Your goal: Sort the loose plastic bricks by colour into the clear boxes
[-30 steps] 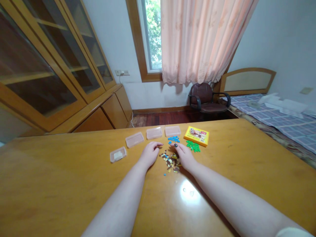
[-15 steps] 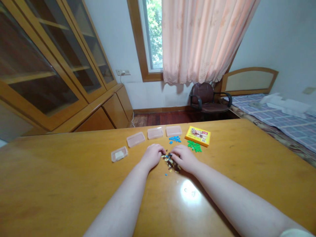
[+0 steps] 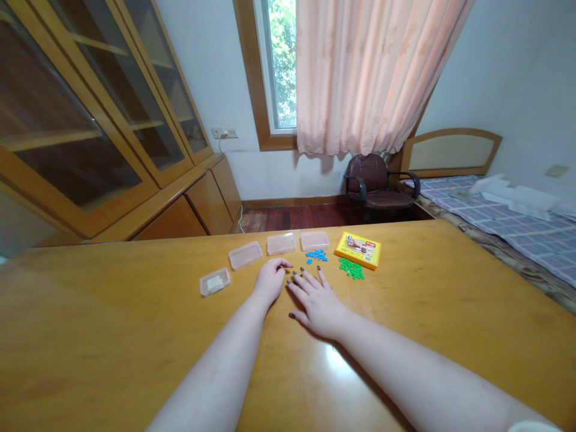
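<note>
Desk [image 3: 135,336]: near edge cut off at bottom of view. Right hand [image 3: 321,306]: surface beneath palm hidden. Left hand [image 3: 269,281]: underside of curled fingers hidden, grip unclear. Toward desk's far edge: blue pieces [image 3: 317,255], green pieces [image 3: 351,269], shapes too small to tell; box [image 3: 357,249], small print unreadable. Cabinet [image 3: 112,150], curtain [image 3: 378,72], bed [image 3: 517,222], sleeve [image 3: 531,427] cut off.

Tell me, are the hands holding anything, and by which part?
The right hand is spread, palm down, with nothing gripped. The left hand is curled; I can't tell whether it holds anything.
</note>
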A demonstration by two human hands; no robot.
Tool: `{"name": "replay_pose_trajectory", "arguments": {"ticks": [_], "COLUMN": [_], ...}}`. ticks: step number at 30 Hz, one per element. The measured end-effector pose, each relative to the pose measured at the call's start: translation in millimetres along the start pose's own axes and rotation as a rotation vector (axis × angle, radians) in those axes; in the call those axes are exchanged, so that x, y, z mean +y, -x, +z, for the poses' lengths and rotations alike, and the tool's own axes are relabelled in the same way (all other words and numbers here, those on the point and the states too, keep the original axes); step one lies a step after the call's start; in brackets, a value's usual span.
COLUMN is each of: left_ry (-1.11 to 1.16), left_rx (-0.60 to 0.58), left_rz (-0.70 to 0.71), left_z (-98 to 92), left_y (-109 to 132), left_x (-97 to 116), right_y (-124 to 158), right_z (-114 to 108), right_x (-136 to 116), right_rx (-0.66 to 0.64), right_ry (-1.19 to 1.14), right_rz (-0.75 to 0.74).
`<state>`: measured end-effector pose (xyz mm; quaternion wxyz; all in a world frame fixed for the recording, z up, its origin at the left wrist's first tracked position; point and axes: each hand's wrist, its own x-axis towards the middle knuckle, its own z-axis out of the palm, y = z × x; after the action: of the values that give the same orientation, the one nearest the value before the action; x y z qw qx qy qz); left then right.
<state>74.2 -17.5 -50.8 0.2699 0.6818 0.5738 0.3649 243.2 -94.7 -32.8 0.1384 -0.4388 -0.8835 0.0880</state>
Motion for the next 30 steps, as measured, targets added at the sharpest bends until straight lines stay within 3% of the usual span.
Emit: {"name": "replay_pose_trajectory", "arguments": {"ticks": [4,8,11,14,18,21,27,30], "left_ry": [0.0,-0.016,-0.05,-0.129,-0.255,-0.307,-0.3,-0.307], "left_rx": [-0.016,-0.026,-0.097,-0.214,-0.306,-0.309,-0.281,-0.279], "left_rz": [0.024,0.027,0.092,0.236,0.343,0.34,0.27,0.258], "left_z": [0.4,-2.1,-3.8,-3.8,-3.5,-4.7,-7.3,-7.8], "left_y": [0,1,3,6,10,10,8,8], "left_x": [-2,1,7,12,18,20,19,18], "right_y": [-11,-13,-12,-12,-13,-13,-12,-11], "right_z": [4,-3,-10,-14,-12,-11,-18,-21], "right_x": [19,36,45,49,48,49,56,61], "right_rx": [0.182,0.256,0.291,0.253,0.196,0.166,0.062,0.044], "right_ry": [-0.016,-0.199,-0.333,-0.36,-0.282,-0.239,-0.309,-0.353], "right_rz": [0.246,0.22,0.302,0.313,0.191,0.196,0.343,0.313]}}
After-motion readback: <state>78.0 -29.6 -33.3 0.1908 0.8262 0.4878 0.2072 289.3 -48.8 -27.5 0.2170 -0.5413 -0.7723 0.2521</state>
